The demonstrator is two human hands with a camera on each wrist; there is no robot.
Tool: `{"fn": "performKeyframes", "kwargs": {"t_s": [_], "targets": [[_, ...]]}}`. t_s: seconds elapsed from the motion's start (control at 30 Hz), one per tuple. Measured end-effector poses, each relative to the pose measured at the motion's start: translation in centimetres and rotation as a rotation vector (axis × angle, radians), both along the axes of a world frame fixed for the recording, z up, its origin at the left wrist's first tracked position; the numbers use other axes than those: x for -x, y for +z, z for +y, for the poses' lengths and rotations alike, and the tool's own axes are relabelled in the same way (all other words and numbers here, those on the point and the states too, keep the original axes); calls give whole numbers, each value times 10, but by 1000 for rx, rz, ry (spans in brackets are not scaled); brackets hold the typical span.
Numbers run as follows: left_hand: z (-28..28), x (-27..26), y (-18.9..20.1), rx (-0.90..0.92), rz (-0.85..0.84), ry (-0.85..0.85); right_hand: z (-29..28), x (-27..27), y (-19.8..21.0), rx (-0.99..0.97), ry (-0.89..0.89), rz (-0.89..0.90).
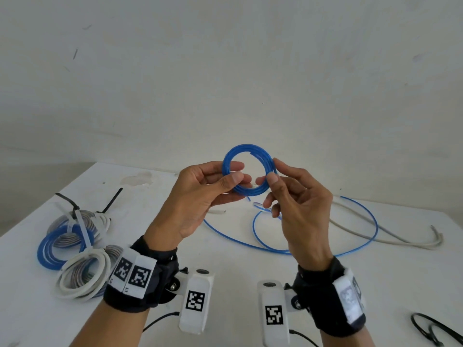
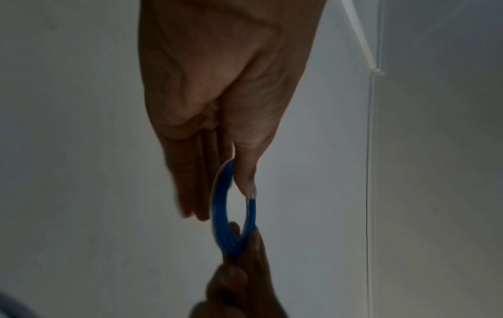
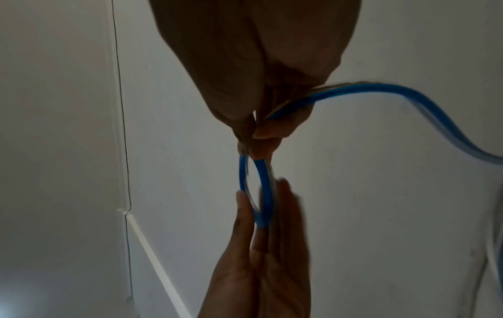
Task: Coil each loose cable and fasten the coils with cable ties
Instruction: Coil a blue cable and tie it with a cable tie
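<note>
A blue cable coil (image 1: 246, 169) is held up above the white table (image 1: 225, 266). My left hand (image 1: 233, 175) pinches its left side between thumb and fingers. My right hand (image 1: 271, 175) pinches the right side, thumb in front. The loose blue cable tail (image 1: 355, 236) runs from the coil down through my right hand and loops over the table. In the left wrist view the blue coil (image 2: 221, 215) is seen edge-on under my left hand (image 2: 234, 187). In the right wrist view the blue coil (image 3: 261, 189) hangs from my right hand (image 3: 251, 139), and the tail (image 3: 408, 94) trails right.
Finished coils in blue, white and grey (image 1: 75, 249), bound with ties, lie at the left. A loose grey cable (image 1: 390, 235) lies at the right. Black cable ties (image 1: 436, 329) sit at the front right corner. A wall stands behind the table.
</note>
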State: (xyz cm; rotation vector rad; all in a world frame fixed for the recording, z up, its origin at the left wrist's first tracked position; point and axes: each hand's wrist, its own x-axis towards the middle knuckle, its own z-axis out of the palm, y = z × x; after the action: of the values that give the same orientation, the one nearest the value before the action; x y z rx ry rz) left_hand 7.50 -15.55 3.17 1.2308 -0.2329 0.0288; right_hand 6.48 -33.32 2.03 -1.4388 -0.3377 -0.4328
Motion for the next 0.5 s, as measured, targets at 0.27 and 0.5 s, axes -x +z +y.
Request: {"fn": "performKeyframes", "kwargs": {"t_s": [0.27, 0.5], "targets": [[21, 0, -4, -655, -76, -161, -28, -3, 2, 508, 268, 128], [31, 0, 1, -568, -95, -54, -32, -3, 5, 619, 132, 59]]}}
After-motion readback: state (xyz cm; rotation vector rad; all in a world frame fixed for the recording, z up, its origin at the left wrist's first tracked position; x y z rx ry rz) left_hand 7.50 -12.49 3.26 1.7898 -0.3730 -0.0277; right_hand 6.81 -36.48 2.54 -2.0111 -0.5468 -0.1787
